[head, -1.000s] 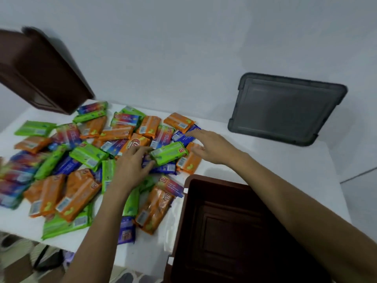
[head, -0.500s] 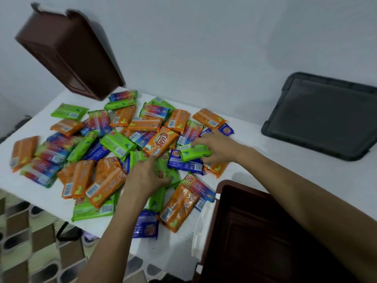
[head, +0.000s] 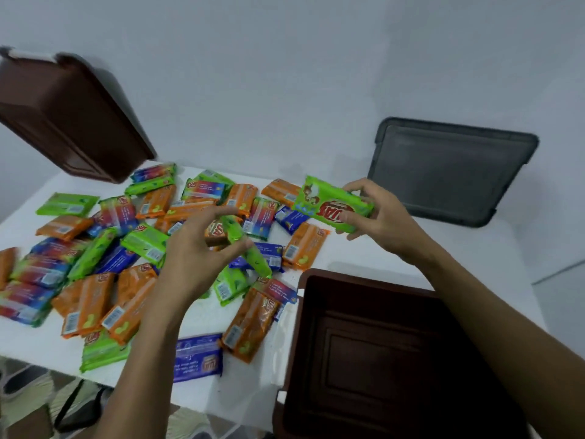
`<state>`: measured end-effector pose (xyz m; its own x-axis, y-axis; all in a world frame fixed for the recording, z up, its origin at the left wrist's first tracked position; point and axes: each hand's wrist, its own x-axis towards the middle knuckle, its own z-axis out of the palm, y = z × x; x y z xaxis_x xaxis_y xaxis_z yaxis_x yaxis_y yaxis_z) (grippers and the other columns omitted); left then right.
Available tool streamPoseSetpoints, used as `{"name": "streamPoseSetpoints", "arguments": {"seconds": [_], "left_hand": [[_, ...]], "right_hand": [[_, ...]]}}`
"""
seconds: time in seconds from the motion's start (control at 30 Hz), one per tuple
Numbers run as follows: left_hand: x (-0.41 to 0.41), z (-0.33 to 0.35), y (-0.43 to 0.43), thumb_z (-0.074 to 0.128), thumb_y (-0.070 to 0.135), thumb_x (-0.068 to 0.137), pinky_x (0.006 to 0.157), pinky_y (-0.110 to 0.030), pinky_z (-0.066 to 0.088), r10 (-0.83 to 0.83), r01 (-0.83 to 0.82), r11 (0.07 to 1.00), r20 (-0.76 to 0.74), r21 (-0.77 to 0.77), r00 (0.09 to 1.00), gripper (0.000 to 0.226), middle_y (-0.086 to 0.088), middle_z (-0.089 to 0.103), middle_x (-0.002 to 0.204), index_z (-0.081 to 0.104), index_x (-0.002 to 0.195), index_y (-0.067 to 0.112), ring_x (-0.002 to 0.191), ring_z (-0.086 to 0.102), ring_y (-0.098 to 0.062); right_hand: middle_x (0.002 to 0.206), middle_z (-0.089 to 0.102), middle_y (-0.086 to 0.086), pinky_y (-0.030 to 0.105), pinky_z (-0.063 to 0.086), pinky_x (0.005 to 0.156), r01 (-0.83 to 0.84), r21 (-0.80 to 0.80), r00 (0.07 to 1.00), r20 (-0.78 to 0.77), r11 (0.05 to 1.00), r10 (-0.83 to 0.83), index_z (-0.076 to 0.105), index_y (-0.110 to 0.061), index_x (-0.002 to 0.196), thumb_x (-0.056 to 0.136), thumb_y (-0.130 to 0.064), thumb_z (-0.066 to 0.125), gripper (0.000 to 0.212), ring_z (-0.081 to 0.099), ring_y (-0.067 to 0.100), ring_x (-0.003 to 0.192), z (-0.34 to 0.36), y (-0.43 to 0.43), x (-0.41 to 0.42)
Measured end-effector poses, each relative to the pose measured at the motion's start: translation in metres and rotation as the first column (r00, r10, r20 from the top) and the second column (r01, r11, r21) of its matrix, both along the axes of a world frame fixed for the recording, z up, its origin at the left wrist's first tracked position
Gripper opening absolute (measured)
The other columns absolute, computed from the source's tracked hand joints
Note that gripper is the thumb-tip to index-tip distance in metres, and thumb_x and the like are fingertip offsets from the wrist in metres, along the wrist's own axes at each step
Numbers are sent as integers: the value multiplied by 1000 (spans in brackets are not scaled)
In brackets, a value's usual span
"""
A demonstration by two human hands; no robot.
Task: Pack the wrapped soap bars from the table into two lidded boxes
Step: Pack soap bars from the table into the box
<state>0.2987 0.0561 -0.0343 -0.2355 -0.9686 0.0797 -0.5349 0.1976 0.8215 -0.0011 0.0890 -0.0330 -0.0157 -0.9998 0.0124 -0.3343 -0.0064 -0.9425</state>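
Hands since half a second ago: both risen off the heap, each with a green bar lifted clear of the worktop.
Right hand (head: 383, 217): fingers and thumb clamped on the long edges of a green glossy wrapped soap bar with a red logo (head: 329, 205), printed face to the camera, above the far right fringe of the heap.
Left hand (head: 193, 258): fingers curled round a second green wrapped soap bar (head: 245, 248), tilted on end; smeared by motion, print unreadable.
Heap of wrapped soap bars (head: 133, 255): orange, green, blue and rainbow-striped crinkly packets, overlapping across the left and middle of the white worktop (head: 364, 248); leftmost ones cut by the frame edge, some hidden under the left wrist.
Near brown plastic box (head: 364, 280): open, rectangular, smooth-walled, at the near right; lower side out of frame, right side covered by the forearm; inside dark, moulded panel on its floor.
Far brown plastic box (head: 72, 122): far left, tilted in view, left end cut off.
Dark grey rectangular plastic lid (head: 449, 172): against the pale wall, far right, apart from the heap.
Open room: bare strip of worktop between heap fringe, lid and near box.
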Motion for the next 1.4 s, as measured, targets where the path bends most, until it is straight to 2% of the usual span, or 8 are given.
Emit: {"name": "streamPoseSetpoints", "arguments": {"seconds": [0.1,0.37,0.57,0.77,0.97,1.1,1.3,1.4], "left_hand": [[-16,0,6,76,17,82,89,-12,44,-95,100,995,-231,10,968,46,9,53,137,61,121,35,116,56,1],[-61,-33,32,63,-8,86,88,-41,56,-147,338,914,-594,223,791,43,-5,68,122,66,121,18,112,64,-28],[-70,-46,39,61,-4,86,81,-27,56,-116,393,876,-669,280,735,44,-8,66,125,68,119,25,112,64,-25],[-69,-44,42,60,-6,87,83,-27,56,-139,408,874,-668,264,731,45,-3,70,120,66,120,24,111,66,-23],[-67,-45,42,64,4,84,91,-34,55,-159,419,868,-653,265,741,44,-2,67,123,64,124,24,116,63,-22],[-67,-45,40,62,-1,87,96,-41,53,-167,423,865,-640,269,750,45,-6,65,127,62,127,22,118,62,-24],[-67,-44,41,60,-2,89,94,-36,54,-183,436,857,-630,273,755,45,-5,65,126,62,127,23,118,62,-22],[-66,-45,41,60,-1,89,95,-36,53,-197,435,861,-615,264,764,46,-6,64,128,59,130,21,119,61,-22]], "right_hand": [[102,70,18,52,59,69,85,43,974,206,995,-92,41,-11,99,90,6,59,26,73,39,79,13,33,-3],[112,65,15,51,60,70,176,-61,945,288,982,-152,36,-55,132,85,19,51,88,68,33,85,11,88,-2],[93,65,14,42,59,60,382,-189,924,114,905,-366,48,-25,105,88,2,62,35,69,25,72,1,114,1],[97,63,15,39,61,62,384,21,917,105,923,-384,62,-13,94,91,-4,62,10,70,18,84,-11,140,1],[115,67,10,36,60,82,270,325,913,213,906,-349,70,-15,104,93,3,52,28,69,17,102,-48,161,28],[107,72,1,49,57,84,223,332,974,-115,917,-195,67,-47,97,75,-14,64,40,70,23,96,-79,154,41],[88,61,2,24,45,72,131,350,901,-433,927,36,53,-38,118,88,-13,56,39,59,20,87,-96,148,38],[93,59,8,30,45,71,92,333,825,-553,938,116,53,-29,123,89,-10,58,39,60,33,89,-100,149,36]]}}
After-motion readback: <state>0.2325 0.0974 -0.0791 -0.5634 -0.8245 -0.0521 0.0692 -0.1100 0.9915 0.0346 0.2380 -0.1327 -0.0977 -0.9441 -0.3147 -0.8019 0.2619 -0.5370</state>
